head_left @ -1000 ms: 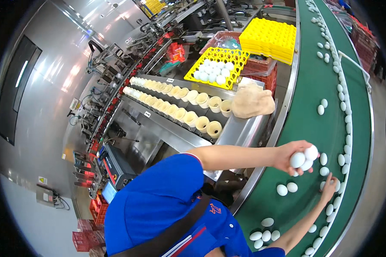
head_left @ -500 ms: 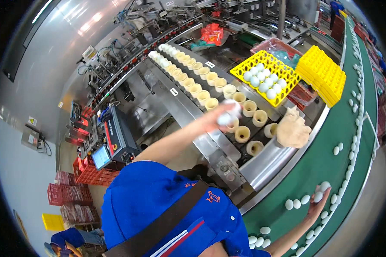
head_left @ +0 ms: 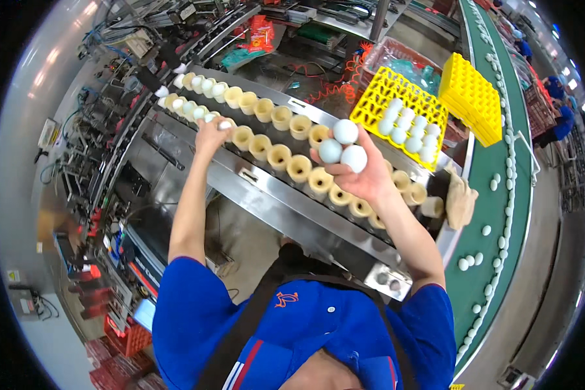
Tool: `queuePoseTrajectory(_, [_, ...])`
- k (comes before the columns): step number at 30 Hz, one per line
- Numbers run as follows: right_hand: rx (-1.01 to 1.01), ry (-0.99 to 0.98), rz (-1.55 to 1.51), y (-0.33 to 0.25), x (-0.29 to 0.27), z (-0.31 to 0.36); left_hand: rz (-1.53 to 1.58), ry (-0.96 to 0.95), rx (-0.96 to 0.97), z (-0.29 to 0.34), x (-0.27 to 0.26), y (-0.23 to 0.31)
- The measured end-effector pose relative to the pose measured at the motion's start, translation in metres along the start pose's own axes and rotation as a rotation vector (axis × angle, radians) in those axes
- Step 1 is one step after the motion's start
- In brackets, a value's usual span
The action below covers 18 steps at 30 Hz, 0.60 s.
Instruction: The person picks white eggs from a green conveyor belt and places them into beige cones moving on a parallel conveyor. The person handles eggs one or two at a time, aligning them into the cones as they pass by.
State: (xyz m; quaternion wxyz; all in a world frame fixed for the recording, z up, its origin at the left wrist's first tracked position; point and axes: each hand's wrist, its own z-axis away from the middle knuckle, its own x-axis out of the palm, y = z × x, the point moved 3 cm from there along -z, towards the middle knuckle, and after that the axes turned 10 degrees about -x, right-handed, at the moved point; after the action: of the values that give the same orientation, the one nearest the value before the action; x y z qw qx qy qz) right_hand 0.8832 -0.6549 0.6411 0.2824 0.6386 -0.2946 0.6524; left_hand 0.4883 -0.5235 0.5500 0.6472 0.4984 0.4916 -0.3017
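In my right hand [head_left: 368,174] lie three pale eggs [head_left: 353,158], held up over the rows of cream cups. My left hand [head_left: 210,135] has its fingers closed around a single egg [head_left: 225,125] at the near row of cups [head_left: 243,138]. Farther along the two rows, several cups toward the machine hold eggs [head_left: 208,85]. Nearer cups, such as one round cup [head_left: 279,157], show bare insides. To the right of my right hand sits a yellow egg tray [head_left: 365,104], part filled with pale eggs.
A stack of yellow trays [head_left: 471,94] stands beside the green conveyor belt [head_left: 478,214], which carries a line of eggs. A cloth glove [head_left: 460,198] hangs at the line's end. Metal machinery [head_left: 120,91] rises at the far left. A control panel [head_left: 388,280] is near my body.
My view has turned left. My right hand moved from the belt to above the cups and now holds three eggs. My left hand moved far along the near row to the left.
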Motion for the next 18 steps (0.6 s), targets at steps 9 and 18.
queuePoseTrajectory(9, [-0.411,0.556,1.843,-0.002,-0.064,-0.199,0.318,-0.049,0.29,-0.043,-0.039,0.021])
queuePoseTrajectory(18, [-0.26,0.584,2.813,0.014,-0.048,-0.235,0.01,-0.145,0.524,-0.103,-0.001,0.084])
